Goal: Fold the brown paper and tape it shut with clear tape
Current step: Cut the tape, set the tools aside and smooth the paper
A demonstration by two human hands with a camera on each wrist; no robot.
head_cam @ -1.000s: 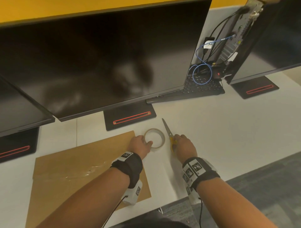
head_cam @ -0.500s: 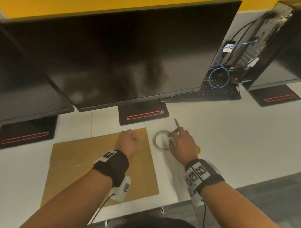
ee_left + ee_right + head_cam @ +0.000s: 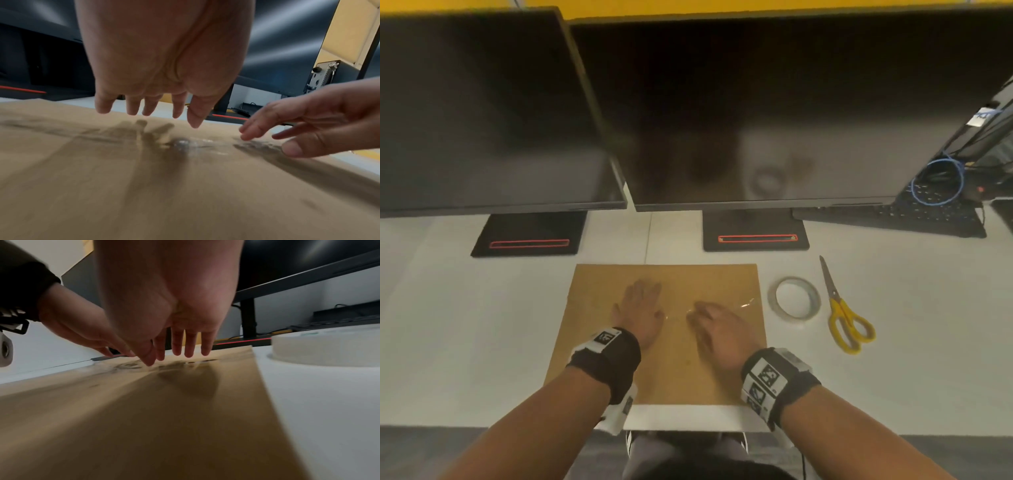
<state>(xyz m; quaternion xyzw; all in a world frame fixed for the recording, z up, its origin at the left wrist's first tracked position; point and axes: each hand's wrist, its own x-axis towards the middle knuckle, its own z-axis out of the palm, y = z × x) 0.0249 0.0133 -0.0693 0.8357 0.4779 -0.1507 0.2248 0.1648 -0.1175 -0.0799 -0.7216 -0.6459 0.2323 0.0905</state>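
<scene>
The brown paper point(image 3: 674, 373) lies flat on the white desk in front of me, with a shiny strip of clear tape point(image 3: 743, 304) running across its middle. My left hand point(image 3: 639, 310) hovers palm down over the paper's middle left, fingers straight and spread; the left wrist view shows the fingertips point(image 3: 133, 110) just above the sheet point(image 3: 144, 186). My right hand point(image 3: 714, 325) is beside it, fingers extended just over the tape line point(image 3: 193, 362). Neither holds anything. The clear tape roll point(image 3: 793, 298) sits right of the paper, also seen as tape roll point(image 3: 327, 348).
Yellow-handled scissors point(image 3: 842, 315) lie right of the roll. Two dark monitors point(image 3: 756, 113) on black bases point(image 3: 755, 236) stand behind the paper. A black keyboard point(image 3: 893, 219) and blue cable point(image 3: 938, 185) are at the far right. The desk edge point(image 3: 688, 425) is close below the paper.
Both hands left the tape roll and scissors and moved over the paper. The paper now lies square in front of me, and the view has swung left.
</scene>
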